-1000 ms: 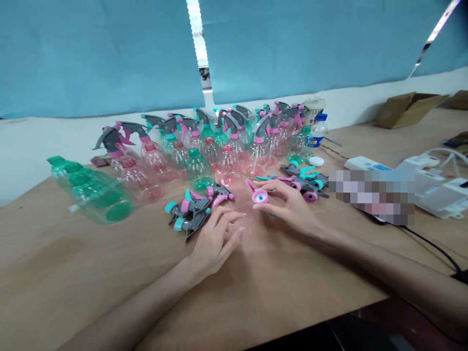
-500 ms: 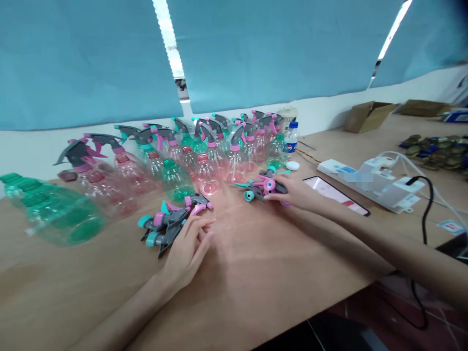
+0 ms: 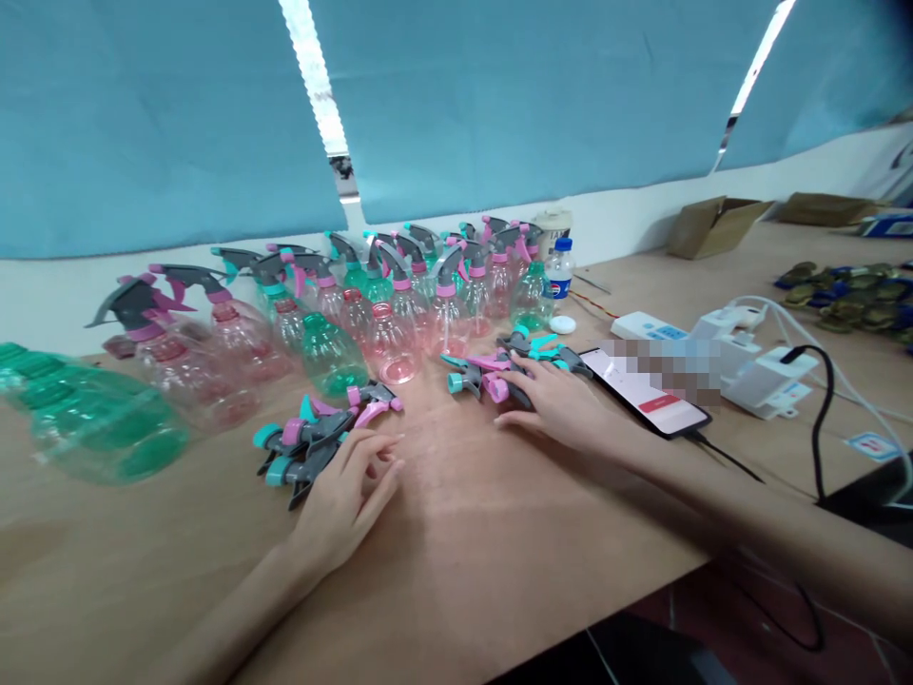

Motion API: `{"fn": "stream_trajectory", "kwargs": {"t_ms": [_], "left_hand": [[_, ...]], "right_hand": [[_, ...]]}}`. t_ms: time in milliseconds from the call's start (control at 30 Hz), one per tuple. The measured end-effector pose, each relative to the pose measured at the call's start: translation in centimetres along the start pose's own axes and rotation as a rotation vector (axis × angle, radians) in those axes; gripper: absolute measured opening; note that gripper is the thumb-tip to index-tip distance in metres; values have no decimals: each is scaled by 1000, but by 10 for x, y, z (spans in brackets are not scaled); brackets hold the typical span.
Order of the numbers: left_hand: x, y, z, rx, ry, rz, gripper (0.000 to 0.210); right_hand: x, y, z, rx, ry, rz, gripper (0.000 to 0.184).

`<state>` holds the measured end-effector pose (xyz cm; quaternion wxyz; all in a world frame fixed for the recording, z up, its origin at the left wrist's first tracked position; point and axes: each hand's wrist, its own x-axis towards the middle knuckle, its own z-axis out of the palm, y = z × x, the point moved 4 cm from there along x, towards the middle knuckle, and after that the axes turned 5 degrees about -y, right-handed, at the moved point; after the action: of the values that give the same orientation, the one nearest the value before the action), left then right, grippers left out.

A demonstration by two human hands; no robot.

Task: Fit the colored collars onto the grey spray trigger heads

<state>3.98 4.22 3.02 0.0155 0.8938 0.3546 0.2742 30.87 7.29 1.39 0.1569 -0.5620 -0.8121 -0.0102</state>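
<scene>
My left hand (image 3: 346, 499) rests on the table beside a small pile of trigger spray heads (image 3: 312, 434), grey with pink or turquoise collars. Its fingers are loosely bent and apart, with nothing between them. Over a second group of spray heads (image 3: 467, 378) lies my right hand (image 3: 560, 400), fingers spread, the fingertips touching a grey one with a pink collar. Behind both piles stand an open green bottle (image 3: 333, 354) and an open clear pink bottle (image 3: 394, 344). Several more bottles wear spray heads, such as one pink-collared bottle (image 3: 449, 309).
Green bottles (image 3: 114, 433) lie at the far left. On the right are a phone (image 3: 642, 385), a white power strip (image 3: 646, 328) with plugs and cables, a blue-capped drink bottle (image 3: 561, 269) and a cardboard box (image 3: 717, 228). The table's front edge runs at lower right.
My right hand has spread its fingers, and the spray heads it held now lie on the table with the others. My left hand stays by its pile; the view has shifted slightly.
</scene>
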Motion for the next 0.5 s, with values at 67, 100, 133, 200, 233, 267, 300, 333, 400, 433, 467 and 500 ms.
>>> {"fn": "stream_trajectory", "kwargs": {"t_ms": [67, 100, 133, 200, 233, 267, 300, 333, 400, 433, 467, 500], "left_hand": [[-1, 0, 1, 15, -5, 20, 17], [-2, 0, 1, 19, -7, 28, 17], [-3, 0, 1, 23, -10, 31, 17], [-4, 1, 1, 38, -17, 37, 16], [-5, 2, 0, 51, -16, 39, 16], [-5, 3, -2, 67, -10, 44, 15], [-6, 3, -3, 86, 2, 50, 15], [-7, 4, -5, 105, 15, 58, 14], [-9, 3, -10, 147, 38, 76, 13], [-11, 2, -13, 174, 49, 85, 13], [-13, 0, -16, 205, 62, 94, 13], [-15, -3, -18, 240, 74, 100, 13]], "right_hand": [[0, -1, 1, -19, 5, 77, 64], [0, -2, 2, -25, -8, 90, 67], [1, -4, 3, -33, -32, 83, 70], [1, -8, 4, -67, -77, 56, 73], [0, -9, 5, -94, -90, 62, 72], [0, -8, 4, -123, -95, 86, 71], [-1, -7, 4, -150, -97, 113, 71], [-1, -7, 4, -170, -99, 138, 70], [-2, -7, 4, -190, -110, 147, 70], [-2, -8, 4, -191, -113, 132, 69], [-1, -9, 3, -191, -111, 115, 69], [1, -10, 2, -193, -103, 101, 68]]}}
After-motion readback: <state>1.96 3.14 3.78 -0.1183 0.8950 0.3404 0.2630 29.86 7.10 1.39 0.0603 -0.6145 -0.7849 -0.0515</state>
